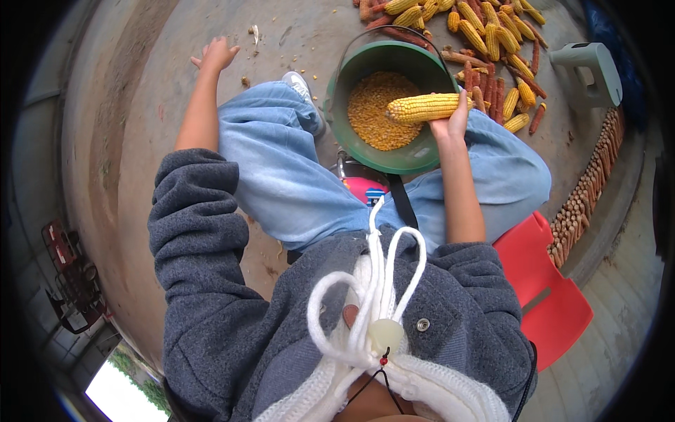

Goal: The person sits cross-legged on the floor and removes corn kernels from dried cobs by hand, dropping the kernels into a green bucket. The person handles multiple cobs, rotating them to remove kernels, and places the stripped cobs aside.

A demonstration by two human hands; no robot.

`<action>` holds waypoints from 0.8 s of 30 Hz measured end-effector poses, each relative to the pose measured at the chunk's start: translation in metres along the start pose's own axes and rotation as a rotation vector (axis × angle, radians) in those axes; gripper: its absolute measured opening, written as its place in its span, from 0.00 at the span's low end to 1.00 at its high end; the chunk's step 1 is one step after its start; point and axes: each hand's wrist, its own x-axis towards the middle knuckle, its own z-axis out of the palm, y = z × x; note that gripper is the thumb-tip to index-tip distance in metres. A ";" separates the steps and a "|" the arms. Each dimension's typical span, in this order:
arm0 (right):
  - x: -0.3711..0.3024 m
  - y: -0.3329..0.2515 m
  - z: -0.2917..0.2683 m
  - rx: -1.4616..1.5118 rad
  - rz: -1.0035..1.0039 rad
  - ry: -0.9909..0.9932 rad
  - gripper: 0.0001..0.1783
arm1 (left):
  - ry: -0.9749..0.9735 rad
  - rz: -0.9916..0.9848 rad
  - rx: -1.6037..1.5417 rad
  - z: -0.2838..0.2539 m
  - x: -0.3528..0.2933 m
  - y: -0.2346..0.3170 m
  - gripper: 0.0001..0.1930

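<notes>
My right hand (452, 124) grips the thick end of a yellow ear of corn (424, 107). The ear lies level over the right part of a green bucket (342, 91), its tip pointing left. Loose yellow kernels (383, 112) cover the bucket's bottom. The bucket stands between my knees, its thin wire handle (394, 28) raised over the far side. Out to the left, my left hand (216, 55) is held away from the bucket with its fingers spread and nothing in it.
Beyond the bucket, yellow ears (492, 35) and bare reddish cobs (494, 95) lie heaped. A grey-green plastic jug-like container (587, 74) stands right of them. Stacked cobs (587, 190) line the right side. A red chair (548, 295) is beside me, and red machinery (70, 274) at far left.
</notes>
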 end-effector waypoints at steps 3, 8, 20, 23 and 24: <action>-0.003 0.002 0.001 -0.005 0.013 0.005 0.25 | 0.090 -0.146 0.106 0.026 0.011 -0.019 0.31; 0.003 0.001 -0.006 -0.006 -0.006 -0.024 0.24 | 0.152 -0.080 -0.146 0.006 0.008 -0.020 0.21; -0.003 0.007 -0.001 0.009 -0.082 0.001 0.25 | 0.163 0.066 -0.498 -0.051 -0.025 0.033 0.19; 0.001 0.010 0.001 0.007 -0.020 -0.018 0.23 | 0.134 0.117 -0.479 -0.055 -0.045 0.056 0.18; 0.004 0.010 -0.001 0.012 -0.002 -0.007 0.23 | 0.099 0.183 -0.594 -0.058 -0.059 0.068 0.16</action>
